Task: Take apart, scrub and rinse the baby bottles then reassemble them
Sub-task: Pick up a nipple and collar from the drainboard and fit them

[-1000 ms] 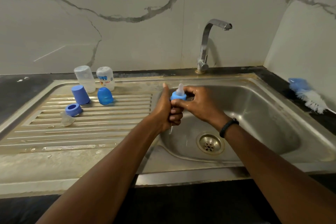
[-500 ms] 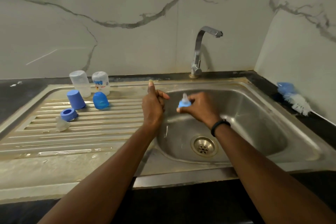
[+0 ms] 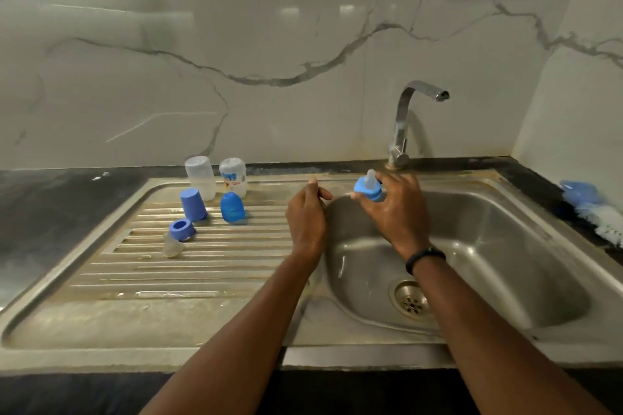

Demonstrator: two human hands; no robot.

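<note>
My right hand (image 3: 392,212) pinches the blue collar with its teat (image 3: 368,188) over the sink basin (image 3: 505,246); my left hand (image 3: 306,219) curls loosely, holding nothing. Wet fingers could let it slip toward the drain (image 3: 412,301)

Left hand (image 3: 305,219) loosely curled, empty; right hand (image 3: 392,209) fingers (image 3: 357,195) pinching.
</note>
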